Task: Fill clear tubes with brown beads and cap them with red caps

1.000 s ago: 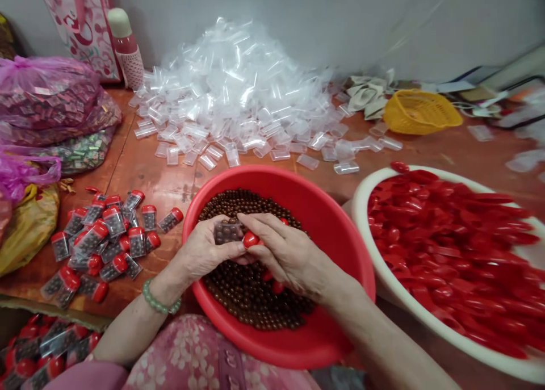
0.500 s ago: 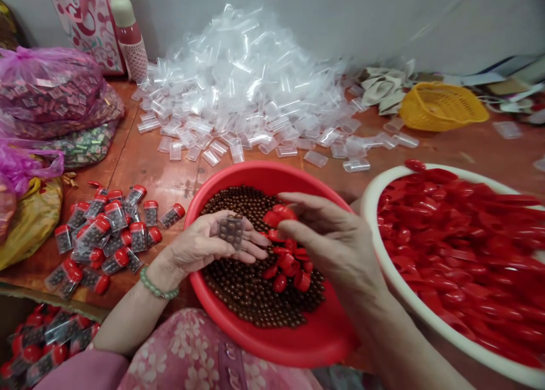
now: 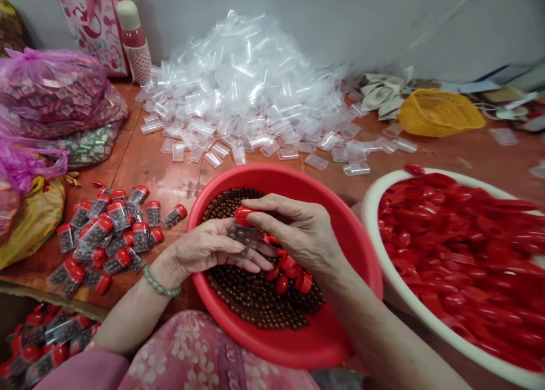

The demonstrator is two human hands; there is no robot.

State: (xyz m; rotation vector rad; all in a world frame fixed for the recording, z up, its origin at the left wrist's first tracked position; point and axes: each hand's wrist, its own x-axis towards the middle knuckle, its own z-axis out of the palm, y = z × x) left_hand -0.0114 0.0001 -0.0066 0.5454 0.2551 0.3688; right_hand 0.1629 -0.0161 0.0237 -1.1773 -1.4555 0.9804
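Over the red basin [image 3: 336, 344], my left hand [image 3: 213, 245] holds a small clear container [image 3: 242, 237] with brown balls inside, its other fingers spread beneath. My right hand [image 3: 293, 225] pinches a red cap [image 3: 243, 216] at the container's upper end. Brown balls [image 3: 264, 305] fill much of the basin, with several loose red caps [image 3: 289, 268] lying on them. Part of these caps is hidden behind my right hand.
Capped containers [image 3: 119, 214] lie at the left, below filled plastic bags [image 3: 51, 89]. Clear empty containers [image 3: 255, 89] are heaped at the back. A white-rimmed tub [image 3: 370, 208] of red caps stands right, a yellow basket [image 3: 440, 114] behind it. A bottle [image 3: 134, 43] stands back left.
My right hand has moved left from above the loose caps, bringing a red cap to the end of the container in my left hand.
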